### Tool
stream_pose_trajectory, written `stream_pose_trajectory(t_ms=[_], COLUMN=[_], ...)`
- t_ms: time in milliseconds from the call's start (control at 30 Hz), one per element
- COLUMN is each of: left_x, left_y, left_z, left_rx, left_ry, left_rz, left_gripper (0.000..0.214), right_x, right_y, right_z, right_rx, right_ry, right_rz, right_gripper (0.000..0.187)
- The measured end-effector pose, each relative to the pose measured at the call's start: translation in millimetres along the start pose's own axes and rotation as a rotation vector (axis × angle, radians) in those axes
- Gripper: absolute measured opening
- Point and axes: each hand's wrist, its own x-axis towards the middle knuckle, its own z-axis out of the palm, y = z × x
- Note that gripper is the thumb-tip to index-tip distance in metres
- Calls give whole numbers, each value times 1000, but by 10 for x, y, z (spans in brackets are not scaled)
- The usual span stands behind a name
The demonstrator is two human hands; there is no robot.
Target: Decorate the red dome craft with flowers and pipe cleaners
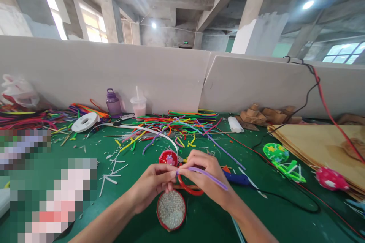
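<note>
My left hand [152, 185] and my right hand [203, 176] meet above the green table [137, 197], both pinching a purple pipe cleaner [209, 176] that trails off to the right. Just behind the fingers sits a small red piece with a flower [168, 157]. A red pipe-cleaner loop [189, 190] lies under my right hand. Below my left hand is a round red-rimmed dish of small white beads [171, 210].
Loose coloured pipe cleaners [171, 125] litter the table's middle, with a white tape roll [84, 122], purple bottle [113, 103] and drink cup [138, 106] behind. A blue tool [238, 179], green craft pieces [281, 157], brown paper sheets [322, 144] and cables [299, 197] lie right.
</note>
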Motion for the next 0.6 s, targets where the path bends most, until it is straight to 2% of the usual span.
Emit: stream_pose_trajectory(t_ms=[67, 167, 267, 433, 600], left_x=[7, 10, 3, -27, -44], left_y=[14, 23, 8, -16, 10], left_z=[-4, -15, -27, -28, -48], left_rx=[-56, -137, -202, -200, -96], left_ry=[29, 28, -20, -99, -195], left_rz=[40, 70, 85, 63, 1], left_gripper=[21, 20, 20, 20, 20], right_x=[-7, 1, 22, 36, 34], right_y=[-13, -25, -6, 95, 140], right_z=[8, 23, 50, 86, 60], right_rx=[5, 82, 244, 621, 705], right_ry=[8, 29, 23, -133, -228], right_rz=[-38, 0, 150, 484, 556], right_gripper=[10, 10, 13, 20, 20])
